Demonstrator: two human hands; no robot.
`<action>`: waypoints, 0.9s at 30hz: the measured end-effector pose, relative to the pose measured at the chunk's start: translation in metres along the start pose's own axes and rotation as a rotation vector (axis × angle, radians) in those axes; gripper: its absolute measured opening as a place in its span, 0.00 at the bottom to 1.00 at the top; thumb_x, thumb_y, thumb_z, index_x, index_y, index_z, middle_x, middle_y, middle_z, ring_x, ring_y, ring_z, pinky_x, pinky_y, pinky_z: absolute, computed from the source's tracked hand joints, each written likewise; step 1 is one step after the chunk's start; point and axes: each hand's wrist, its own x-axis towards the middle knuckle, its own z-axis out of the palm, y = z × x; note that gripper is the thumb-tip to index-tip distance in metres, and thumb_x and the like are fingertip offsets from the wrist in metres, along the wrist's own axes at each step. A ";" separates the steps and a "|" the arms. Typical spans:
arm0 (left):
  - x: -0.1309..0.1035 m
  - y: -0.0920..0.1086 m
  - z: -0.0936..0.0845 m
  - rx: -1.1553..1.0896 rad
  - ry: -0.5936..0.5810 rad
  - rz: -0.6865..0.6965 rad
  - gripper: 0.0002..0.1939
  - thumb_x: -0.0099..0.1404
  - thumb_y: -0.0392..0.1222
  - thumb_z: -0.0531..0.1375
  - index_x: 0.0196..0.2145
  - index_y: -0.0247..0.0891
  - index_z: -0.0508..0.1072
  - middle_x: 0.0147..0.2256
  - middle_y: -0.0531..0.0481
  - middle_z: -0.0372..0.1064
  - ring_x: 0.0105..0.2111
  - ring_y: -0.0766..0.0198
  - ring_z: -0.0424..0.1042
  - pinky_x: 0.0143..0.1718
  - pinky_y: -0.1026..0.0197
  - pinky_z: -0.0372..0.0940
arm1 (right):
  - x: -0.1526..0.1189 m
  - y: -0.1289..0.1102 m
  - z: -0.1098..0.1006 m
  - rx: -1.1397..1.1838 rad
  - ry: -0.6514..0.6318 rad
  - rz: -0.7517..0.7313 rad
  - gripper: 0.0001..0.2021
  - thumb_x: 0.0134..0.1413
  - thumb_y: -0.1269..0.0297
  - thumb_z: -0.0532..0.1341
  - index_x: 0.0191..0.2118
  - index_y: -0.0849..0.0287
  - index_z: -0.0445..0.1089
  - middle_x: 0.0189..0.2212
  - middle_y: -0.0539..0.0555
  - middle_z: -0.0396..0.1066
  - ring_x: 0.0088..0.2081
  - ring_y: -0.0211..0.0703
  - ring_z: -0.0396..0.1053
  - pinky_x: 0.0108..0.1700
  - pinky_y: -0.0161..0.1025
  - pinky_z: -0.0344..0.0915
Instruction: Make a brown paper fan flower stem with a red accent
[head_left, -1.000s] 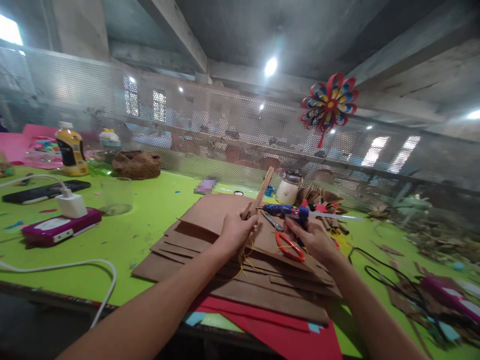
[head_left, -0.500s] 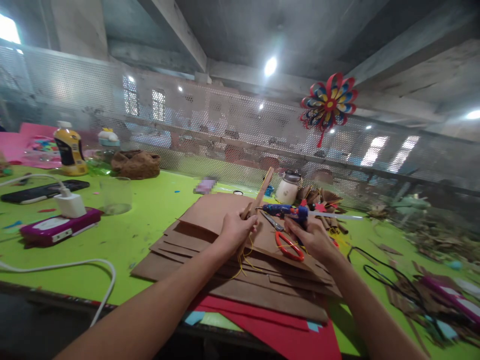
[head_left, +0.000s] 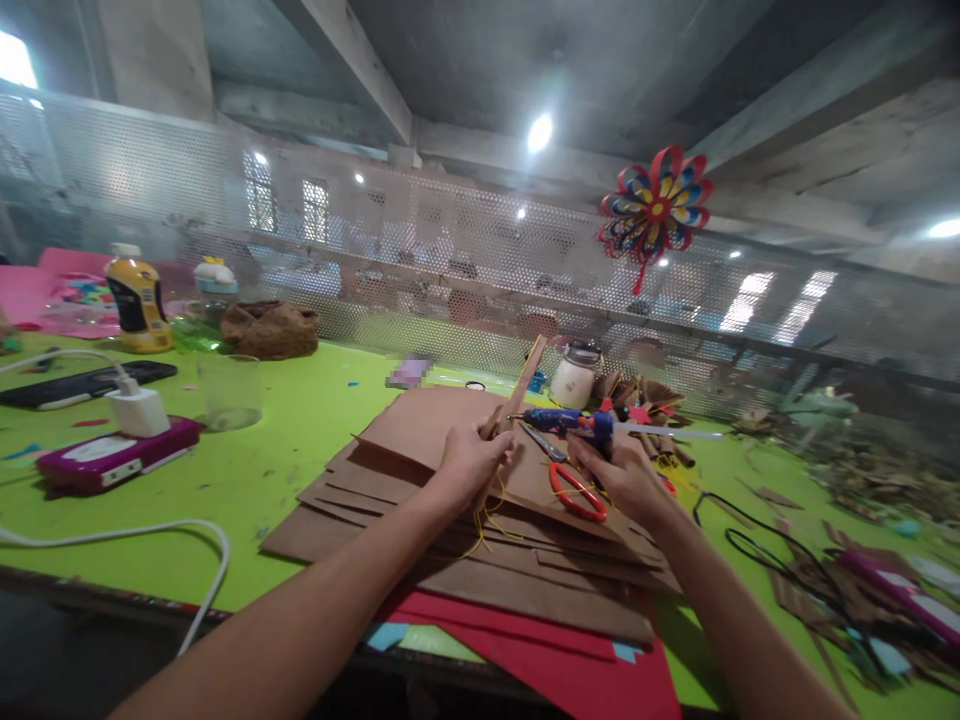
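Note:
My left hand is closed on a narrow brown paper strip, whose far end sticks up and away. Yellow string hangs below that hand. In my right hand is a blue hot glue gun, with a clear glue stick poking out of its back. The gun's nozzle points left, at or very close to the strip; contact I cannot tell. Orange-handled scissors lie between my hands on a stack of brown paper sheets.
Red paper lies under the stack. On the left stand a purple power strip, a clear cup, a phone and a yellow bottle. A white-filled jar stands behind the stack. Black cable and paper scraps are at right.
Both hands hold the strip and glue gun in nearly the same pose. The whole view has shifted very slightly.

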 end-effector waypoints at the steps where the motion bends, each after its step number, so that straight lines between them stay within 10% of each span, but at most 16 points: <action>1: 0.000 0.000 0.000 -0.003 -0.001 -0.003 0.05 0.50 0.37 0.61 0.24 0.32 0.70 0.23 0.47 0.69 0.18 0.70 0.65 0.20 0.67 0.59 | 0.000 0.002 0.000 -0.003 0.000 -0.003 0.15 0.51 0.56 0.54 0.21 0.60 0.59 0.18 0.49 0.55 0.21 0.34 0.51 0.22 0.32 0.53; 18: 0.000 0.001 -0.002 -0.056 0.015 -0.109 0.06 0.50 0.38 0.60 0.24 0.32 0.71 0.18 0.48 0.67 0.19 0.67 0.66 0.21 0.65 0.60 | -0.002 0.013 -0.001 -0.453 0.096 -0.119 0.15 0.55 0.56 0.51 0.39 0.62 0.66 0.33 0.58 0.71 0.32 0.46 0.66 0.34 0.38 0.60; 27: 0.006 0.001 -0.006 -0.227 0.020 -0.291 0.08 0.51 0.38 0.62 0.29 0.32 0.70 0.23 0.47 0.70 0.21 0.68 0.67 0.20 0.67 0.60 | 0.011 0.059 -0.009 -0.682 0.175 -0.017 0.14 0.53 0.60 0.52 0.42 0.62 0.67 0.35 0.59 0.69 0.35 0.47 0.65 0.37 0.39 0.59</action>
